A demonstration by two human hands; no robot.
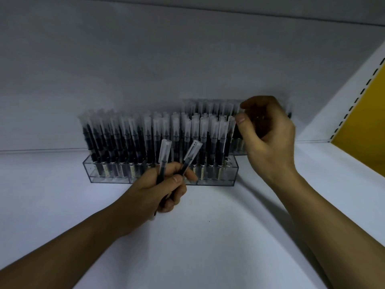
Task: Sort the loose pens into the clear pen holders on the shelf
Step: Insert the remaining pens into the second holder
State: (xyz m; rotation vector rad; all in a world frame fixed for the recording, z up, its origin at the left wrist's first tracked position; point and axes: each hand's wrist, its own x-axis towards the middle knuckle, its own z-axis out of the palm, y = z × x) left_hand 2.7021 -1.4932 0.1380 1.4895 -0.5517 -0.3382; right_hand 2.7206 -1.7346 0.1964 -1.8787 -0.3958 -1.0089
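1. Grip: left hand (164, 190) clenched low round the barrels of two loose pens (164, 155), frosted caps up.
2. Long axes: one pen near upright toward 12 o'clock, the other leaning toward 1 o'clock. Both caps overlapping the front holder (216, 181) in view, probably just short of its row.
3. Right hand (270, 138) at 2 o'clock from the left hand, fingers (256, 102) curled, thumb tip beside the cap of the end pen in the front row. Dark shape inside the palm, so cannot tell whether grasping a pen or nothing.
4. Stored pens (129, 138) packed cap-up across the front holder on the shelf (208, 236). Rear holder (239, 152) behind it at 1 o'clock, partly hidden by the right hand.
5. Deciding relation, as a judgement: any free slot most likely at the right end of the rows, at 2 o'clock from the held caps and under the right hand. Left hand nearer the loose pens, right hand nearer that end.
6. No flip needed: held pens already cap-up like the stored ones. Only a move rightward and a descent along the long axis.
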